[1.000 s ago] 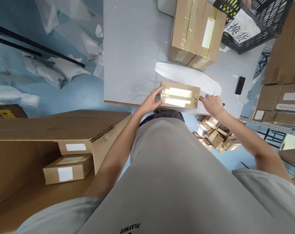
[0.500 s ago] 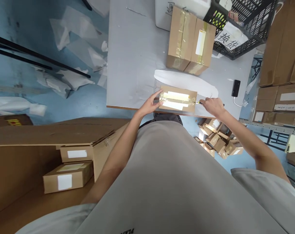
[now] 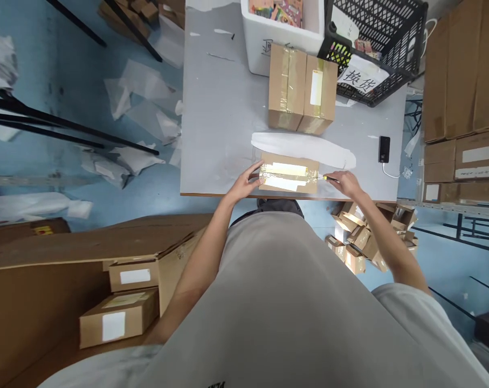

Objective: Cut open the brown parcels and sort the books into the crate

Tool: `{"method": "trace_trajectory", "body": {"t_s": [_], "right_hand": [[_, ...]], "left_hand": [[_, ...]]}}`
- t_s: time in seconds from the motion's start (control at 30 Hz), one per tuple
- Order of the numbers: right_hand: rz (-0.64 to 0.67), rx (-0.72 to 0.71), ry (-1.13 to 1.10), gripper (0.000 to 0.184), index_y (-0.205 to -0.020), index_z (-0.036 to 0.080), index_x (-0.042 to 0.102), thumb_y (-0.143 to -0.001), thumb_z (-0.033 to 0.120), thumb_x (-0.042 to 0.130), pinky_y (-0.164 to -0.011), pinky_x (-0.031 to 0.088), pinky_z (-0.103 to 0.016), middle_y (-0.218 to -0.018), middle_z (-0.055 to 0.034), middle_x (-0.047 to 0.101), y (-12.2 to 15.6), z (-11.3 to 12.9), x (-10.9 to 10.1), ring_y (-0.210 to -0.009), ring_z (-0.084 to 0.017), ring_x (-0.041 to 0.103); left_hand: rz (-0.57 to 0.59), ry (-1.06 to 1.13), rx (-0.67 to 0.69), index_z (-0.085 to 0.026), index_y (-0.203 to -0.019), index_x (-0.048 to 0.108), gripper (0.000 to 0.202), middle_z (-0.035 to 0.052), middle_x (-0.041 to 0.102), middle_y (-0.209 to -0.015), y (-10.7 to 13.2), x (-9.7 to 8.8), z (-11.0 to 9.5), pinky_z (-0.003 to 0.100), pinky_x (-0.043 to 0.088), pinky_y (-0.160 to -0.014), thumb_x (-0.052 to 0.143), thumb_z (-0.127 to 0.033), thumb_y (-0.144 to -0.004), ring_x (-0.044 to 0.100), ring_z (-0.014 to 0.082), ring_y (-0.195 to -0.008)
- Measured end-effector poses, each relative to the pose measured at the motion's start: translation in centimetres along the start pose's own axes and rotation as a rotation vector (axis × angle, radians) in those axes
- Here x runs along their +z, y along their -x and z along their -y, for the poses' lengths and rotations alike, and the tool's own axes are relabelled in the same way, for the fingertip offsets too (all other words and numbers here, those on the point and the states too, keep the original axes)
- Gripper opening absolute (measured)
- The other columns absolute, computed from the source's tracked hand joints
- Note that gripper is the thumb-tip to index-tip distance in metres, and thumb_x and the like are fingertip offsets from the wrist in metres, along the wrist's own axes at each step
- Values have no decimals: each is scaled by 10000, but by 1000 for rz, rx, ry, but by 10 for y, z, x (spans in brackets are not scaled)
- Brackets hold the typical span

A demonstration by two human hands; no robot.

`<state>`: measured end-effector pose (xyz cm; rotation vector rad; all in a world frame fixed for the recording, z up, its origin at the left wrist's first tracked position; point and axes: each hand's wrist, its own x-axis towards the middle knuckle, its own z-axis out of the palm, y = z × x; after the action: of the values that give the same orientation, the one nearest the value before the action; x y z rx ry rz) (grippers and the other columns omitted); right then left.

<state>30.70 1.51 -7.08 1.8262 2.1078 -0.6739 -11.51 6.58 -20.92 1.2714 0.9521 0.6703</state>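
Observation:
A small taped cardboard box (image 3: 312, 186) with white labels lies near the table's front edge. My left hand (image 3: 244, 182) grips its left end, thumb on the near side and fingers toward the far side. In my right hand (image 3: 346, 184) is a utility knife (image 3: 330, 178) with a dark and yellow body. Its tip meets the box's right end, at the tape; how deep the blade sits I cannot tell. Just behind the box lies a long white paper strip (image 3: 301, 146).
Two taped cartons (image 3: 287, 86) stand farther back, before a white bin (image 3: 254, 59) and a black crate (image 3: 393, 81). At right lies a phone (image 3: 384, 149) on a cable. A large open carton (image 3: 34, 307) stands left of me; loose boxes (image 3: 359, 237) are heaped on the floor.
The camera view has shifted, showing more of the table's far side. The knife tip has come against the box's right end. My left hand keeps its hold.

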Motion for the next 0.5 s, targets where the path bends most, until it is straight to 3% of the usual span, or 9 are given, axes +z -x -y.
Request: {"method": "trace_trajectory", "body": {"t_s": [0.07,0.17,0.3,0.4,0.5], "right_hand": [[-69,-17,-234,380,-1357,209,826,-1122,395,592,-955,542,-340,-1257,-127,858,6,-11,13,-1138,-292,788],[-229,51,-665,424,-1131,186,833,-1054,573,676,-896,584,-329,-1106,-99,859,10,-12,36,-958,-246,777],[-434,338,-1130,532,-947,211,696,-933,738,763,-633,542,-248,-788,7,729,-7,23,70,-634,-127,620],[-391,545,-1376,585,-871,219,641,-811,745,890,-496,445,-223,-684,55,653,-26,65,92,-534,-98,544],[-275,600,-1545,606,-835,216,641,-730,714,969,-498,460,-225,-608,72,619,-39,100,102,-516,-99,544]], "left_hand": [[-29,36,-10,-249,-1672,598,1039,150,509,-1790,3,-3,2,585,422,-1363,848,-806,-833,461,438,-1666],[-108,133,-50,-229,-1662,599,1061,181,526,-1772,10,-13,11,568,494,-1309,914,-744,-790,504,442,-1634],[-268,289,-169,-263,-1646,604,1002,171,577,-1734,19,-29,24,511,552,-1259,964,-564,-760,572,401,-1586],[-369,330,-225,-266,-1587,657,869,157,639,-1675,24,-39,32,465,565,-1243,935,-399,-775,603,362,-1559],[-482,298,-253,-269,-1569,673,818,154,713,-1573,28,-49,41,436,564,-1226,881,-271,-777,615,329,-1540]]}}
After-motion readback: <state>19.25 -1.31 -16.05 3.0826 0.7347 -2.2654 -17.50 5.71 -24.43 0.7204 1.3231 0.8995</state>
